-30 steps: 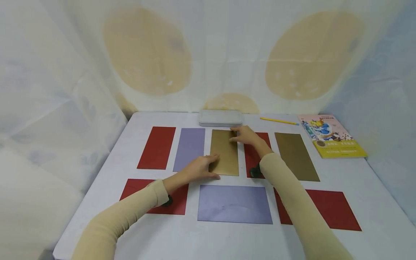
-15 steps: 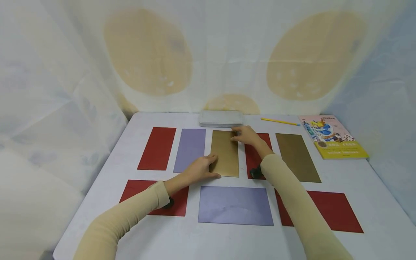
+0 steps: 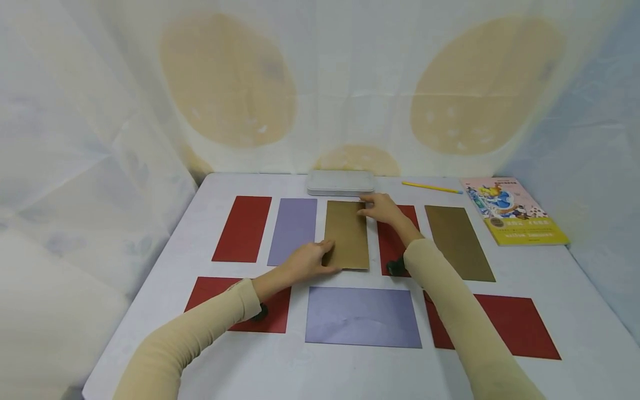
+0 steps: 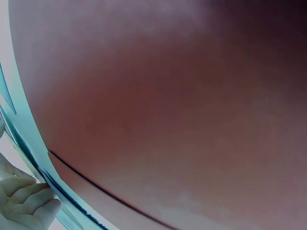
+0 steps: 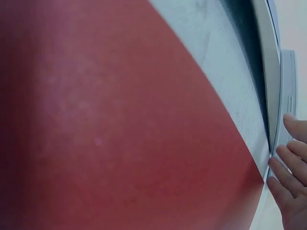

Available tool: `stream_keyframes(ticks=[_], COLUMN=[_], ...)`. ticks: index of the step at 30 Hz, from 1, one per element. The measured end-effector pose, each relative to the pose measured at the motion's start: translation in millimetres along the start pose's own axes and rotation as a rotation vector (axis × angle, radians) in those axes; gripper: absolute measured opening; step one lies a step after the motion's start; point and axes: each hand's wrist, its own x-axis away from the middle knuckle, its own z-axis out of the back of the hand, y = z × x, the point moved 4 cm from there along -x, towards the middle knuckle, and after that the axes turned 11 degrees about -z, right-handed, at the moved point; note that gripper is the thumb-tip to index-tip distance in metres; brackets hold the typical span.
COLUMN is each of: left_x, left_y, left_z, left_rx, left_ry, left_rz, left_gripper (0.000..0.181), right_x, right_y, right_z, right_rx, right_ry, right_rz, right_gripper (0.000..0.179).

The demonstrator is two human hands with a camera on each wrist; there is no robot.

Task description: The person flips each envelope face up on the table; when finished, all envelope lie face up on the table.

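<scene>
Gold card (image 3: 348, 230) mid far row, between lilac card (image 3: 294, 225) and red card (image 3: 391, 239), grey case (image 3: 340, 182) beyond. Left hand (image 3: 305, 261) at its near left corner, thumb and fingers apart; pinch or not, cannot tell. Right hand (image 3: 384, 210) by far right corner, fingers extended, thumb spread.
</scene>
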Motion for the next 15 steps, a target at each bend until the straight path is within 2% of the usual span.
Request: stream_keyframes(ticks=[9, 15], left_x=[0.9, 3.4], left_y=[-1.0, -0.6], left_z=[1.1, 1.2], left_rx=[0.0, 0.027], left_ry=[0.024, 0.044], left_rz=[-0.032, -0.056], left_gripper=[0.05, 0.048], right_x=[-0.6, -0.7], right_y=[2.0, 3.4], right_z=[0.1, -0.8], right_rx=[-0.102, -0.113], right_ry=[-0.031, -0.022], right_rz=[-0.018, -0.019], right_gripper=[0.057, 0.057])
